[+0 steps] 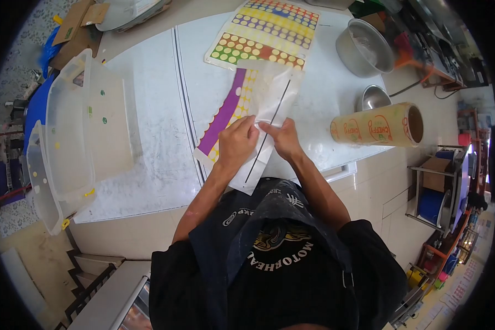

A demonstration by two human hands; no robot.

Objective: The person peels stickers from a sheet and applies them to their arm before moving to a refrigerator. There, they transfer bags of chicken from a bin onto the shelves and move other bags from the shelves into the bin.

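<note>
My left hand [238, 142] is closed on the middle of a white sheet [275, 85] that has a black line along it. My right hand [282, 138] pinches the same sheet just beside it, thumb towards the left hand. The sheet slants over the front part of the table. Under its left side lies a sticker sheet [221, 122] with a purple strip and yellow dots. Beyond the white sheet are dotted sticker sheets [264, 36] in green, red, yellow and blue.
A large film roll [377, 125] lies on the right of the white table [151, 132], near a small metal bowl [374, 98] and a larger metal bowl [364, 49]. Clear plastic bins [85, 121] stand on the left. A cardboard box [74, 30] is at the back left.
</note>
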